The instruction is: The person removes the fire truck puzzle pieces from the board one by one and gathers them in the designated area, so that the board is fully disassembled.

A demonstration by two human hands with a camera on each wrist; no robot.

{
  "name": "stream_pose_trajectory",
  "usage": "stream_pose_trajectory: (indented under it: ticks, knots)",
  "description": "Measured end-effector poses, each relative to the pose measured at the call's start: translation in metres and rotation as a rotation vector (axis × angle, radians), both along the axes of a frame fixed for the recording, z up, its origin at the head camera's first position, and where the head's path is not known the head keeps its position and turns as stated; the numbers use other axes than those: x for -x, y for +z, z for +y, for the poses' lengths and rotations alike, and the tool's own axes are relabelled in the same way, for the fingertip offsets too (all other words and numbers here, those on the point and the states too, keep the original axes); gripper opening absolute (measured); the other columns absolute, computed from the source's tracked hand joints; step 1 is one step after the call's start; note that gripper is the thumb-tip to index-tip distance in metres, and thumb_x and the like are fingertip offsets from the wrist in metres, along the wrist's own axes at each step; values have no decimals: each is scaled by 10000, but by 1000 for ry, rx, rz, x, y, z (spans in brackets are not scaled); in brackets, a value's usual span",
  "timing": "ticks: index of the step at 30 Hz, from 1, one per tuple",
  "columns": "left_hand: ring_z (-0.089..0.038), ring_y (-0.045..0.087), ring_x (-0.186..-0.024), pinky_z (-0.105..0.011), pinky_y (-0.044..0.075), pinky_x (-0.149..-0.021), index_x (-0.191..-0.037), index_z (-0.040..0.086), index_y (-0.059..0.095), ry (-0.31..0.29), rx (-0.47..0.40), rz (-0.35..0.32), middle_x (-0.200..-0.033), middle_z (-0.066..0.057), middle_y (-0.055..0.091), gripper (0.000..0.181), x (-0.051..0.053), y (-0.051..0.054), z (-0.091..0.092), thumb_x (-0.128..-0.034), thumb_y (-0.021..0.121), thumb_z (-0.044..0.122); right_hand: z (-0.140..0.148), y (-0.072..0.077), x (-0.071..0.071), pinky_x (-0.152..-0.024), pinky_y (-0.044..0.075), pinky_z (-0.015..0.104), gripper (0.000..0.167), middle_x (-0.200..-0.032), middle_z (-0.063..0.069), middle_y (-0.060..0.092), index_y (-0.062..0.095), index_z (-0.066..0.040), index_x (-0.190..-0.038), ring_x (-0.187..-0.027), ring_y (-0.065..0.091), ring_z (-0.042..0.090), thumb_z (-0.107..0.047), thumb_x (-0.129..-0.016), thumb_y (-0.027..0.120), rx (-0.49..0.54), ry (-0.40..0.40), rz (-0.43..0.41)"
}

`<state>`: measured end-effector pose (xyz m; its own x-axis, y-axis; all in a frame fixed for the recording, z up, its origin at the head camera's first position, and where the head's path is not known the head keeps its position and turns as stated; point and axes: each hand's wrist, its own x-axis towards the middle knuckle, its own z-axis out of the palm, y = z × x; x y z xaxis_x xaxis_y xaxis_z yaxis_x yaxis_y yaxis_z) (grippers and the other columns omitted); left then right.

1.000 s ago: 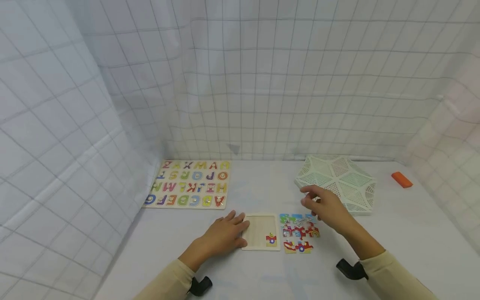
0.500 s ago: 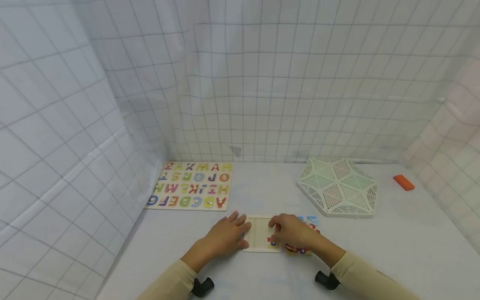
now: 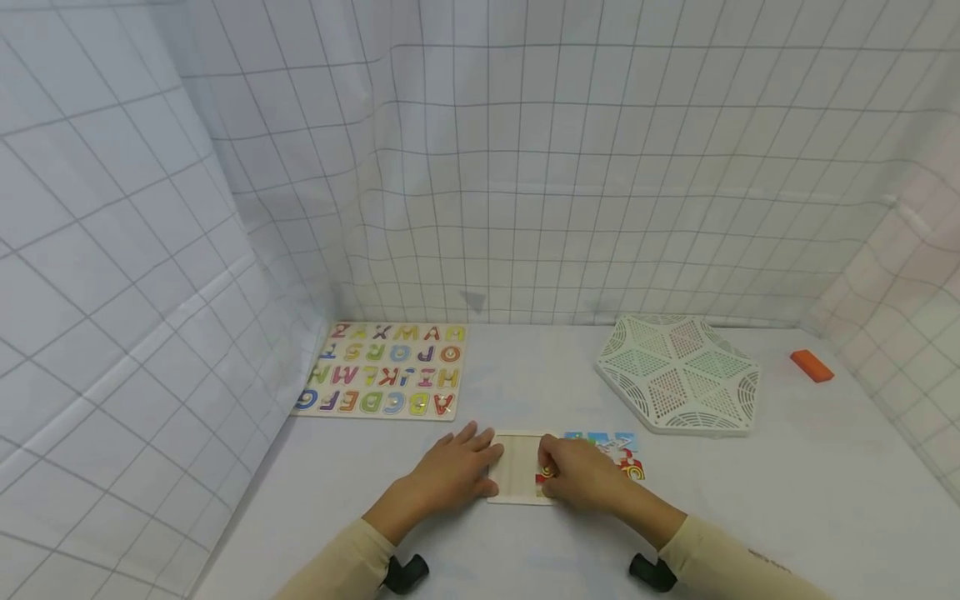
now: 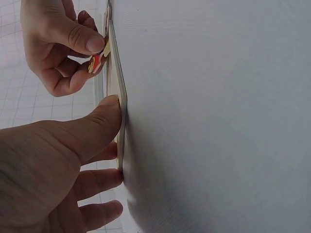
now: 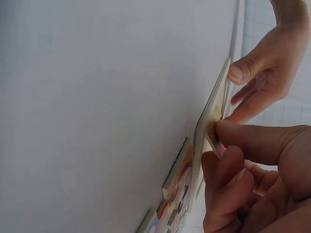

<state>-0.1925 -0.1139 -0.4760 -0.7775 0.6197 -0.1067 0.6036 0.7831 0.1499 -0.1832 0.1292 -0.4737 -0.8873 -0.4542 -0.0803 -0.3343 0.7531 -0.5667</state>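
My left hand [image 3: 453, 468] rests against the left edge of a small wooden puzzle tray [image 3: 516, 467], its thumb and fingers extended along the rim. Over the tray's right side, my right hand [image 3: 583, 475] pinches a red and yellow jigsaw piece [image 4: 96, 63] between thumb and finger, tilted at the tray's surface. From the head view the fingers cover most of that corner. Several loose jigsaw pieces [image 3: 630, 458] lie just right of the tray, partly hidden under the right hand; their edges [image 5: 177, 170] show in the right wrist view.
An alphabet puzzle board [image 3: 386, 371] lies at the back left. A white perforated hexagonal plastic piece [image 3: 678, 375] sits at the back right, with an orange block [image 3: 812, 366] beyond it. Gridded white curtains [image 3: 510, 167] enclose the table's back and sides.
My right hand has moved left and down from above the loose pieces to the tray's right side, where its fingers now reach lower. The left hand has stayed at the tray's edge.
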Motion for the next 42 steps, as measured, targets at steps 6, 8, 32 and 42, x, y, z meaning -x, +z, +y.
stream_pose_trajectory:
  ticks: [6,8,32,42]
  knots:
    - [-393,398,-1462,-608,412,-1093,-1441,150,588,6,1,3,-1544,-101,503,602,0,-2,1,-935,707,455,20,9,-5,-513,433,248,152,-799,-39,595,626,-147,-992,-614,518,106,-39,-909,693,197,-73,-43]
    - [-393,392,-1465,-609,409,-1096,-1444,151,585,7,2,-1,-1547,-100,498,604,0,-2,1,-937,704,457,38,16,-5,-527,479,262,137,-866,-4,624,646,-125,-1037,-643,561,141,-75,-927,712,290,-139,-60]
    - [-403,398,-1459,-606,412,-1093,-1447,134,579,2,-6,7,-1547,-109,497,574,-1,5,-1,-958,694,410,132,-9,-32,-549,428,258,93,-717,-24,579,685,-118,-915,-637,523,141,-87,-847,741,85,-342,-130]
    - [-412,391,-1461,-631,387,-1101,-1448,149,578,20,-8,-8,-1551,-99,494,577,0,5,2,-951,703,414,131,-8,-31,-560,417,257,93,-710,-27,557,685,-126,-900,-665,512,144,-89,-854,758,24,-336,-108]
